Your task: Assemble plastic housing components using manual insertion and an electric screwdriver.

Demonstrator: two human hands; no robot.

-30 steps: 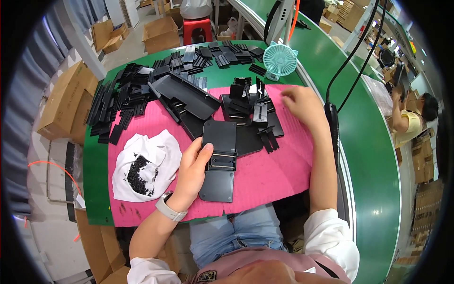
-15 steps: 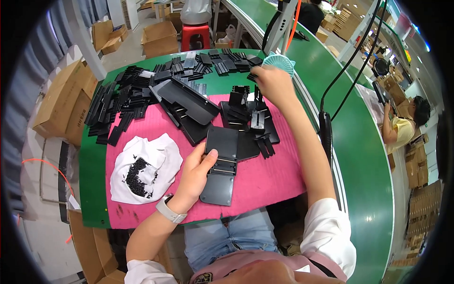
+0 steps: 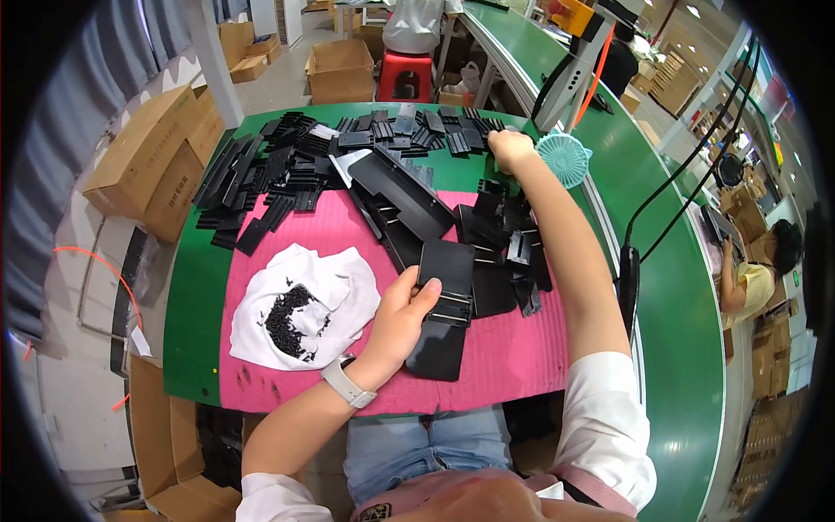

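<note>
My left hand [image 3: 402, 320] grips a black plate assembly [image 3: 447, 265], two flat panels joined by a narrow slotted middle with thin metal rods. Its thumb lies on the front of the upper panel. Stretched out to the far side, my right hand [image 3: 513, 151] is at the right end of a pile of black slotted pieces [image 3: 403, 124]. Its fingers are curled down, and what they hold, if anything, is hidden. Between the hands and the pile lie a long black tray-like part [image 3: 404, 196] and a cluster of black blocks with a silvery piece [image 3: 519, 249].
A white cloth [image 3: 252, 326] with many tiny black bits lies left on the pink mat [image 3: 417, 396]. A teal round fan-like object [image 3: 564, 161] stands beside a metal post. Black cables [image 3: 628, 287] hang at the right. Cardboard boxes [image 3: 143, 157] stand left; a co-worker [image 3: 757, 274] sits far right.
The view has turned, so the scene sits further right. My right hand has shifted left of the teal object, toward the pile's end. My left hand keeps its grip on the plate assembly.
</note>
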